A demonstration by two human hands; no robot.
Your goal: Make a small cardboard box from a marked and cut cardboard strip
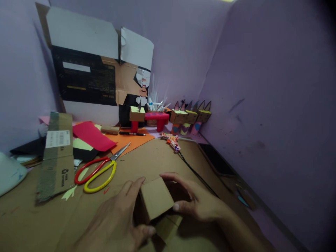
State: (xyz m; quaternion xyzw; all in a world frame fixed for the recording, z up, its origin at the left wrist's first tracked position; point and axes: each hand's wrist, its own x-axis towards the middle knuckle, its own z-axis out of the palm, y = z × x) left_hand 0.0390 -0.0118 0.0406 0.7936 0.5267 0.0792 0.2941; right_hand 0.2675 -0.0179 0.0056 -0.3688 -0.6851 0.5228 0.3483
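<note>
A small brown cardboard box (156, 198) is between my two hands at the near middle of the table, with a loose flap showing below its near side. My left hand (118, 217) is curled along the box's left side, its thumb near the lower edge. My right hand (196, 199) grips the right side, thumb at the near corner and fingers at the far edge. The box's underside is hidden. Left of the box lie scissors (101, 166) with one red and one yellow handle, blades apart.
A flattened cardboard piece (57, 157) lies left, near red paper (93, 135) and orange paper (141, 140). Beyond are a pen (132, 133), a patterned glue gun (172, 141) with a black cord, a phone-like dark slab (215, 159), and several cardboard animal figures (179, 117). A large opened carton (86, 80) leans against the wall.
</note>
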